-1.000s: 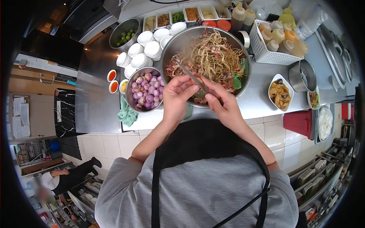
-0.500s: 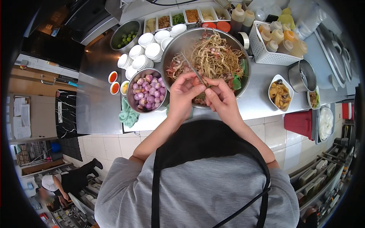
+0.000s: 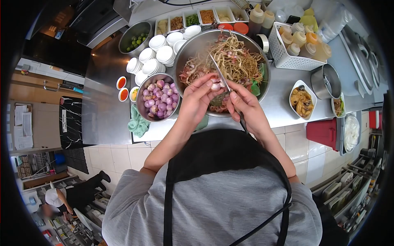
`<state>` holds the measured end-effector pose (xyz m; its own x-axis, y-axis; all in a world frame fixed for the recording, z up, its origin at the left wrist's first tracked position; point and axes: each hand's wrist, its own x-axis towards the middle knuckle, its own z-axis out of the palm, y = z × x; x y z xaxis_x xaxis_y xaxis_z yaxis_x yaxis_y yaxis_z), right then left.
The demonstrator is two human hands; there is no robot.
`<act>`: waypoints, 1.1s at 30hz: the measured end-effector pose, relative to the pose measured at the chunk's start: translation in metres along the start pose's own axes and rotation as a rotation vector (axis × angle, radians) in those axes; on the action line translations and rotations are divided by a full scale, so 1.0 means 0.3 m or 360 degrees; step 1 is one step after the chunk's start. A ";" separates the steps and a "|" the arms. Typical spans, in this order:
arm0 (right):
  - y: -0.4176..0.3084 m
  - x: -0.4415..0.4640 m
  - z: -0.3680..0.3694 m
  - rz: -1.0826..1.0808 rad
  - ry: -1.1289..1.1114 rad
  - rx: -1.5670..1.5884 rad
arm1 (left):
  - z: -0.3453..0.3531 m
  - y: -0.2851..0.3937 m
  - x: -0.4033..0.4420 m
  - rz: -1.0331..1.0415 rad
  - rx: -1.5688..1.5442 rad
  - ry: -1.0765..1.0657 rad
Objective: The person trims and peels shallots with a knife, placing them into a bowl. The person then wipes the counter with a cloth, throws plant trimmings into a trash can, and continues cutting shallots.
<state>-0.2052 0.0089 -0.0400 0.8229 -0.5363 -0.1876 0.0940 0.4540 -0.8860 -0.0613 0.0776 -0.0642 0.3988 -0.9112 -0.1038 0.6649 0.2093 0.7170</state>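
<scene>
Over the near side of a large steel bowl point(image 3: 179, 84), my left hand point(image 3: 196, 98) pinches a small pale pink shallot point(image 3: 216, 85). My right hand point(image 3: 247, 105) is closed on a knife point(image 3: 219, 69), its blade pointing up and away beside the shallot. Dry roots, stalks and shallot skins point(image 3: 232, 57) fill much of the large bowl. A smaller steel bowl point(image 3: 138, 102) of purple shallots point(image 3: 162, 98) stands to its left. A green cloth point(image 3: 138, 122) lies by the small bowl.
Stacked white cups point(image 3: 165, 54), a bowl of limes point(image 3: 136, 41) and ingredient trays point(image 3: 192, 19) stand behind. At right are a bottle basket point(image 3: 287, 59), a dish of food point(image 3: 303, 100) and a steel pot point(image 3: 326, 82). Another person point(image 3: 74, 197) is at lower left.
My hands have drawn slightly apart, showing the shallot in my left fingers. The knife has shifted right and points more steeply away, its handle now visible below my right hand.
</scene>
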 end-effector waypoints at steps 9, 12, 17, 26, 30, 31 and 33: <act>-0.005 0.000 -0.071 -0.0108 0.0228 -0.0282 | -0.016 0.036 -0.005 -0.0281 -0.0227 -0.0057; 0.014 0.003 -0.097 -0.0160 0.0330 -0.0631 | -0.015 0.041 -0.003 -0.0290 -0.0236 -0.0042; 0.012 -0.017 -0.061 -0.0201 0.0243 -0.0711 | -0.023 0.035 0.001 -0.0299 -0.0219 -0.0008; 0.018 -0.005 -0.022 -0.0092 -0.0098 -0.0462 | -0.016 0.030 -0.009 -0.0276 -0.0031 -0.0065; 0.014 -0.006 -0.047 0.0006 -0.0060 -0.0374 | -0.022 0.029 -0.006 -0.0430 -0.0151 -0.0091; 0.011 -0.006 -0.047 0.0006 -0.0059 -0.0374 | -0.023 0.028 -0.006 -0.0469 -0.0232 -0.0086; 0.001 -0.007 -0.045 -0.0060 -0.0006 -0.0440 | -0.022 0.024 -0.010 -0.0471 -0.0232 -0.0096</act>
<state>-0.2145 0.0005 -0.0456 0.8237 -0.5465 -0.1511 -0.0313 0.2223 -0.9745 -0.0535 0.0841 -0.0632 0.1400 -0.9585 -0.2486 0.8312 -0.0227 0.5555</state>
